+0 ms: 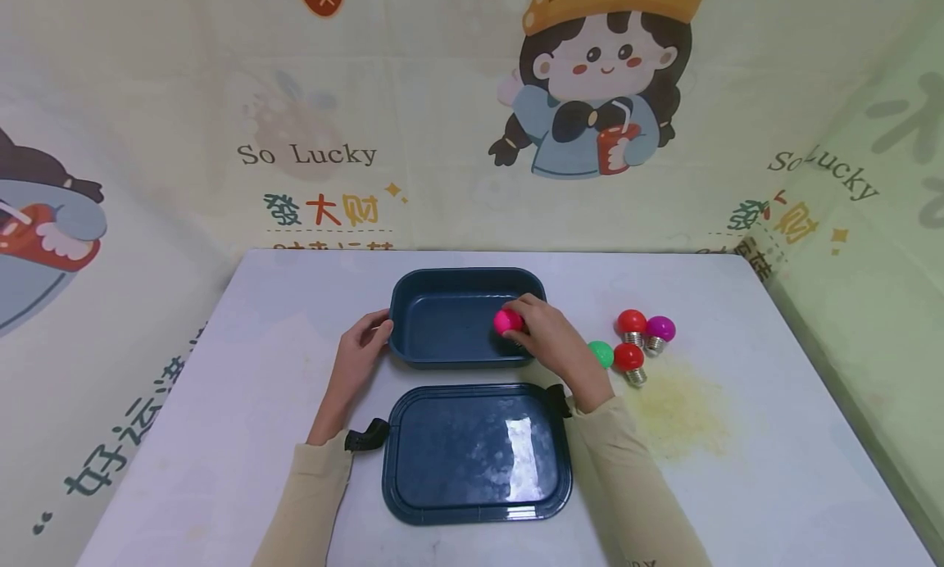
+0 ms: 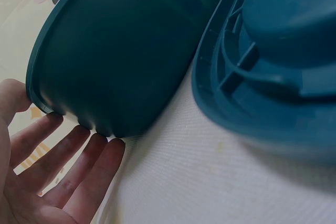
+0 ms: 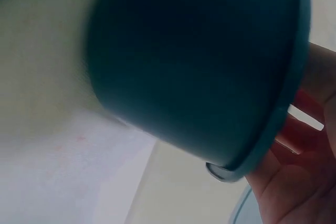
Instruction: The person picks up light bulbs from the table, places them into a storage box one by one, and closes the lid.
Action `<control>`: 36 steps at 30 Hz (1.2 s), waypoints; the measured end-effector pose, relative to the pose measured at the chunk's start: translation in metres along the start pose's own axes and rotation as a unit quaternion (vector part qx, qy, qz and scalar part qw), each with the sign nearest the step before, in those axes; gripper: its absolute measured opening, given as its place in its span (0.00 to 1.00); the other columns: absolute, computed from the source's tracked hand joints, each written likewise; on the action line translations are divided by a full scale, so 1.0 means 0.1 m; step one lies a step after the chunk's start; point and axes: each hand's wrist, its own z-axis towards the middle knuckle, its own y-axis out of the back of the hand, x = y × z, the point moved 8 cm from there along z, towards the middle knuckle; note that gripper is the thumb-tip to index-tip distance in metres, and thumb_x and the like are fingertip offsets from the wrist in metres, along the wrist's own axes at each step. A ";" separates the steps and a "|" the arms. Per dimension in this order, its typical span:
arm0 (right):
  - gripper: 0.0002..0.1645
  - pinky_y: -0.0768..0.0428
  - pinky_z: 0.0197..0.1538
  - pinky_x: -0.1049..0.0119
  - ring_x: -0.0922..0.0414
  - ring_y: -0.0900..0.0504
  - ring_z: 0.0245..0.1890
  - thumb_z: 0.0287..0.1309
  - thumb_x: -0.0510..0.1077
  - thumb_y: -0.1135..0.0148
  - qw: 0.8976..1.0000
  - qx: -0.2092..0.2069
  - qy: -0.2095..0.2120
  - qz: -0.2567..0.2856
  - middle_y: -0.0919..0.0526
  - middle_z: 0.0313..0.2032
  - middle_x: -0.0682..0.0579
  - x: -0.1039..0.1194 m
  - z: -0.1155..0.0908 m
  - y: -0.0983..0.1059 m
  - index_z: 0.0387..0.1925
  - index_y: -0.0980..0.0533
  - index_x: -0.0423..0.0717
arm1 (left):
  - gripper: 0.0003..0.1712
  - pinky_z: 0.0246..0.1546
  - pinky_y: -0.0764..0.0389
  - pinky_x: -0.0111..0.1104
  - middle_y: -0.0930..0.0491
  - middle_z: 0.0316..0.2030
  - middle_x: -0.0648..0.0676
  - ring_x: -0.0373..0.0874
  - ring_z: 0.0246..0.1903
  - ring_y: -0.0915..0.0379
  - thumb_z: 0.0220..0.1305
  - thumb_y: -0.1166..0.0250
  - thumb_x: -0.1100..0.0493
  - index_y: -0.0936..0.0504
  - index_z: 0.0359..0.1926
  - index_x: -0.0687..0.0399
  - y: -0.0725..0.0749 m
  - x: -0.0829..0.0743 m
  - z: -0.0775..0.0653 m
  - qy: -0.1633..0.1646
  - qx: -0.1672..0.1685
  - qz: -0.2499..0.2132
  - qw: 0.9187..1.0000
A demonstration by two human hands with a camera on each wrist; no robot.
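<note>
A dark blue rectangular box (image 1: 446, 321) stands at the middle of the table. My left hand (image 1: 357, 356) rests against its left end; in the left wrist view, the fingertips (image 2: 111, 148) of fairly straight fingers touch the outer wall. Over the box's right end my right hand (image 1: 553, 337) pinches a pink toy light bulb (image 1: 506, 321) between thumb and fingers. The bulb's base is mostly hidden. In the right wrist view, the box's end wall (image 3: 199, 77) covers the fingertips and the bulb.
A dark blue lid (image 1: 457, 452) lies flat in front of the box. To the right on the white table lie two red bulbs (image 1: 629, 356), a purple bulb (image 1: 660, 329) and a green bulb (image 1: 601, 354), partly behind the right wrist. A patterned cloth (image 1: 442, 141) hangs behind.
</note>
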 end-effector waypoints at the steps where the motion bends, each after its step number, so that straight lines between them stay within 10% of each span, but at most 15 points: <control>1: 0.27 0.17 0.53 0.54 0.47 0.18 0.47 0.54 0.43 0.26 1.000 0.001 0.000 0.000 0.19 0.48 0.42 0.00 0.00 -0.01 0.55 0.22 0.37 | 0.26 0.47 0.22 0.19 0.25 0.60 0.62 0.33 0.50 0.22 0.74 0.43 0.50 0.26 0.65 0.61 0.00 0.00 0.00 -0.001 0.000 0.000 1.000; 36: 0.27 0.17 0.54 0.52 0.47 0.18 0.48 0.51 0.43 0.23 1.000 0.011 0.002 -0.018 0.15 0.47 0.43 0.02 0.08 -0.18 0.52 0.20 0.39 | 0.26 0.47 0.22 0.19 0.25 0.61 0.61 0.28 0.49 0.23 0.74 0.42 0.48 0.26 0.65 0.59 0.01 0.01 0.00 0.000 -0.002 0.006 1.000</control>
